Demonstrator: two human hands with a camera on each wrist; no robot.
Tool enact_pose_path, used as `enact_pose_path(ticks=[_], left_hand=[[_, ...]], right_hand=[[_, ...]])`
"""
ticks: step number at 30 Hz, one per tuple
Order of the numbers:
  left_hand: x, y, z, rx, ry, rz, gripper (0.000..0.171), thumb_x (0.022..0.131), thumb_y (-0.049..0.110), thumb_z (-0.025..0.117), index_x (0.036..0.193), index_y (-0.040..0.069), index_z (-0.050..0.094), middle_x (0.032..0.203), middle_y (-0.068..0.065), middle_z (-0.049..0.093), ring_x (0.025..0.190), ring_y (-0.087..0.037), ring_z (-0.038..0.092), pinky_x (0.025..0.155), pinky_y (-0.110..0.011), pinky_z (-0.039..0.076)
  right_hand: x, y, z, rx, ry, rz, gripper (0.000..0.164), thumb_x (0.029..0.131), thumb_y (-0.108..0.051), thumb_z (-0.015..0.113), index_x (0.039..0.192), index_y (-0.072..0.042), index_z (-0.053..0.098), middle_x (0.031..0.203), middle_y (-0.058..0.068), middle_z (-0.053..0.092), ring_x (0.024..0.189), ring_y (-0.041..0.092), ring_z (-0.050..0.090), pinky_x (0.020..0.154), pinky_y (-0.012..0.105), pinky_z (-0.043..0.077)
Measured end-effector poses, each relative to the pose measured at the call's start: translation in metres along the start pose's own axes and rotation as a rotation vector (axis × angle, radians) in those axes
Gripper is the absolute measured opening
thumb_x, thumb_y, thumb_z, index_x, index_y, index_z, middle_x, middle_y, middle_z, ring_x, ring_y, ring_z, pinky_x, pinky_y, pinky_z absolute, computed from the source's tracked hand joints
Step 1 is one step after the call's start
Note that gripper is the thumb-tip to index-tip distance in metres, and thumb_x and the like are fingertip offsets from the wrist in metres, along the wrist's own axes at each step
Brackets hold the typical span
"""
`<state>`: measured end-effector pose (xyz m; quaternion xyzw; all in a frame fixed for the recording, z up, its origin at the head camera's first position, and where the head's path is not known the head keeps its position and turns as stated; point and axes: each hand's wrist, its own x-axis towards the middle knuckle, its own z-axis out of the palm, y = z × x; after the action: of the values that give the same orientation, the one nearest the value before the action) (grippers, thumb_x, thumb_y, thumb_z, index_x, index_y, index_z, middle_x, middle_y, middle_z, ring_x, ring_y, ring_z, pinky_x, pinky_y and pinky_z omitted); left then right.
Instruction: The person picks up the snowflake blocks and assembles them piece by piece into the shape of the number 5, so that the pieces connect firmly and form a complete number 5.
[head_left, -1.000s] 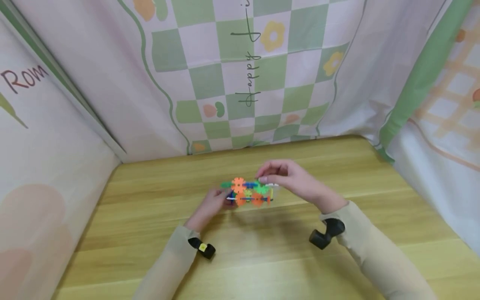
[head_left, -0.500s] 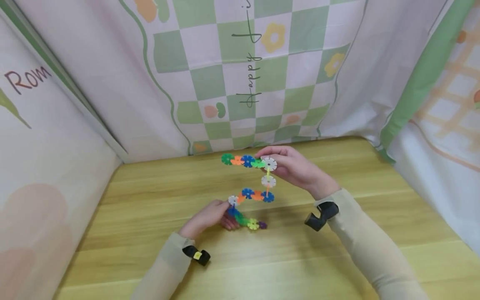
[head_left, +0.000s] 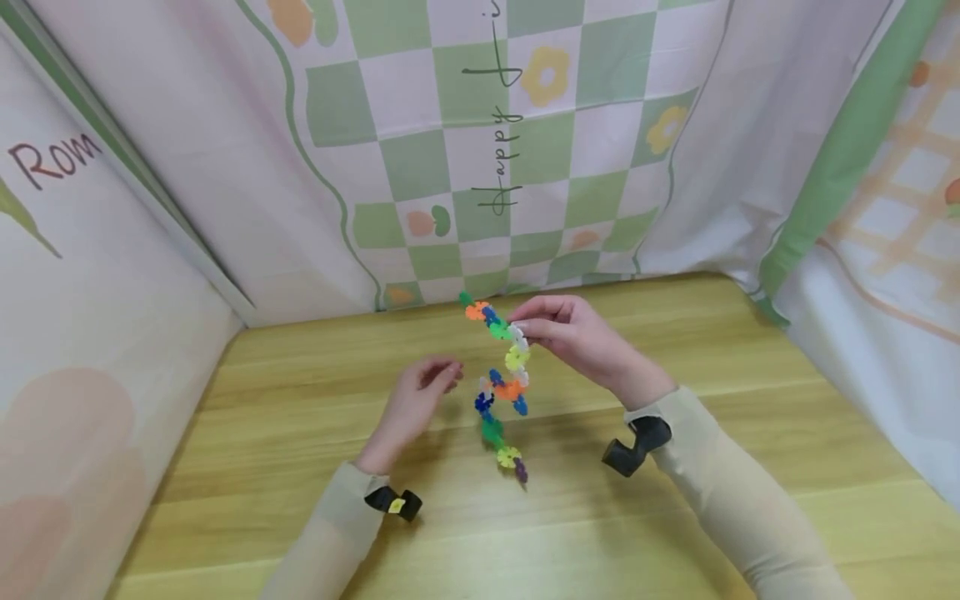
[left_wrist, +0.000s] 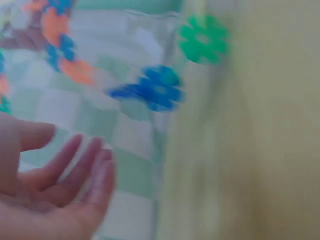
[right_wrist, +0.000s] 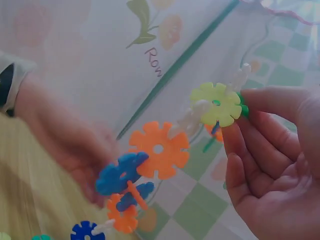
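Observation:
A chain of plastic snowflake discs (head_left: pixel 517 358) in green, orange, blue, white, yellow and purple hangs over the table. My right hand (head_left: pixel 585 346) pinches it between thumb and fingers near a white disc and a green one, close to its upper end. From there the chain zigzags down to a purple disc (head_left: pixel 521 472). A large orange disc (right_wrist: pixel 170 162) shows up close in the right wrist view. My left hand (head_left: pixel 416 396) is apart from the chain, just left of it, holding nothing. Its fingers are relaxed in the left wrist view, beside a blue disc (left_wrist: pixel 167 96).
Under the hands is a wooden table (head_left: pixel 300 375). A checkered curtain (head_left: pixel 472 167) hangs along its far edge, with a white printed panel (head_left: pixel 112 333) at the left and more fabric at the right. Each wrist wears a black camera mount.
The folded chain has been raised and spread into a long hanging zigzag, and it has turned. My left hand has let go of it and moved slightly left; my right hand still pinches the upper part.

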<state>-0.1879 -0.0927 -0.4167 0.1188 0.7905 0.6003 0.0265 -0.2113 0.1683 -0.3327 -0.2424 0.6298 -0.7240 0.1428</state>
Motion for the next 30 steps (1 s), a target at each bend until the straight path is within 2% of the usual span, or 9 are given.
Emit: enact_pose_path(ticks=[3, 5, 8, 11, 15, 18, 25, 28, 30], left_hand=[[-0.002, 0.019, 0.001, -0.065, 0.081, 0.128, 0.027, 0.107, 0.023, 0.057, 0.122, 0.002, 0.066, 0.113, -0.011, 0.07, 0.106, -0.028, 0.066, 0.094, -0.039, 0.054], [-0.005, 0.031, 0.002, -0.126, 0.118, 0.218, 0.026, 0.106, 0.023, 0.059, 0.119, 0.002, 0.067, 0.113, -0.014, 0.07, 0.105, -0.032, 0.066, 0.093, -0.037, 0.055], [-0.011, 0.045, 0.003, -0.187, 0.17, 0.326, 0.025, 0.104, 0.021, 0.062, 0.117, 0.0, 0.067, 0.112, -0.015, 0.07, 0.105, -0.037, 0.065, 0.092, -0.037, 0.054], [-0.014, 0.053, 0.004, -0.193, 0.213, 0.385, 0.024, 0.1, 0.015, 0.069, 0.117, -0.001, 0.066, 0.111, -0.013, 0.07, 0.104, -0.033, 0.065, 0.092, -0.036, 0.054], [-0.014, 0.055, 0.004, -0.138, 0.269, 0.405, 0.025, 0.096, 0.016, 0.075, 0.116, 0.003, 0.068, 0.108, -0.006, 0.07, 0.099, -0.022, 0.066, 0.089, -0.034, 0.055], [-0.013, 0.055, 0.003, -0.091, 0.318, 0.412, 0.023, 0.097, 0.019, 0.074, 0.113, 0.004, 0.069, 0.105, -0.005, 0.07, 0.096, -0.02, 0.066, 0.086, -0.032, 0.056], [-0.006, 0.054, 0.002, -0.054, 0.408, 0.395, 0.014, 0.098, 0.012, 0.071, 0.104, -0.001, 0.072, 0.098, -0.009, 0.072, 0.087, -0.02, 0.067, 0.081, -0.028, 0.057], [-0.003, 0.053, 0.001, -0.056, 0.426, 0.388, 0.013, 0.097, 0.009, 0.071, 0.103, -0.002, 0.072, 0.096, -0.012, 0.072, 0.085, -0.022, 0.067, 0.08, -0.026, 0.057], [-0.001, 0.052, 0.0, -0.06, 0.426, 0.376, 0.013, 0.097, 0.007, 0.071, 0.103, -0.005, 0.071, 0.097, -0.015, 0.072, 0.086, -0.025, 0.068, 0.08, -0.024, 0.056]], right_hand=[[-0.002, -0.002, 0.011, -0.151, 0.072, -0.027, 0.012, 0.1, -0.008, 0.065, 0.106, -0.005, 0.074, 0.097, 0.009, 0.073, 0.092, 0.024, 0.067, 0.088, 0.036, 0.054], [-0.003, -0.003, 0.019, -0.23, 0.095, -0.053, 0.015, 0.1, -0.012, 0.067, 0.109, -0.003, 0.074, 0.099, 0.01, 0.074, 0.096, 0.03, 0.068, 0.091, 0.038, 0.055], [-0.005, -0.004, 0.03, -0.295, 0.083, -0.108, 0.02, 0.101, -0.011, 0.065, 0.118, -0.001, 0.072, 0.11, 0.011, 0.073, 0.105, 0.036, 0.067, 0.095, 0.04, 0.054], [-0.007, -0.005, 0.039, -0.418, 0.067, -0.16, 0.025, 0.104, -0.015, 0.062, 0.126, -0.007, 0.071, 0.121, 0.005, 0.071, 0.112, 0.032, 0.066, 0.096, 0.04, 0.054], [-0.01, -0.005, 0.049, -0.653, 0.088, -0.227, 0.028, 0.105, -0.025, 0.061, 0.13, -0.016, 0.07, 0.124, -0.005, 0.07, 0.107, 0.018, 0.065, 0.087, 0.038, 0.055], [-0.011, -0.005, 0.054, -0.747, 0.088, -0.28, 0.029, 0.105, -0.026, 0.061, 0.131, -0.015, 0.07, 0.123, -0.004, 0.07, 0.102, 0.013, 0.064, 0.079, 0.037, 0.056], [-0.014, -0.002, 0.051, -0.767, -0.003, -0.374, 0.031, 0.101, -0.02, 0.067, 0.131, -0.012, 0.069, 0.126, -0.003, 0.069, 0.11, 0.015, 0.065, 0.091, 0.04, 0.054], [-0.018, 0.004, 0.042, -0.734, -0.036, -0.346, 0.029, 0.098, -0.018, 0.072, 0.127, -0.014, 0.072, 0.121, -0.007, 0.071, 0.108, 0.015, 0.066, 0.092, 0.04, 0.054], [-0.021, 0.013, 0.031, -0.713, -0.027, -0.295, 0.027, 0.096, -0.017, 0.075, 0.123, -0.014, 0.073, 0.119, -0.007, 0.072, 0.107, 0.015, 0.066, 0.093, 0.041, 0.053]])
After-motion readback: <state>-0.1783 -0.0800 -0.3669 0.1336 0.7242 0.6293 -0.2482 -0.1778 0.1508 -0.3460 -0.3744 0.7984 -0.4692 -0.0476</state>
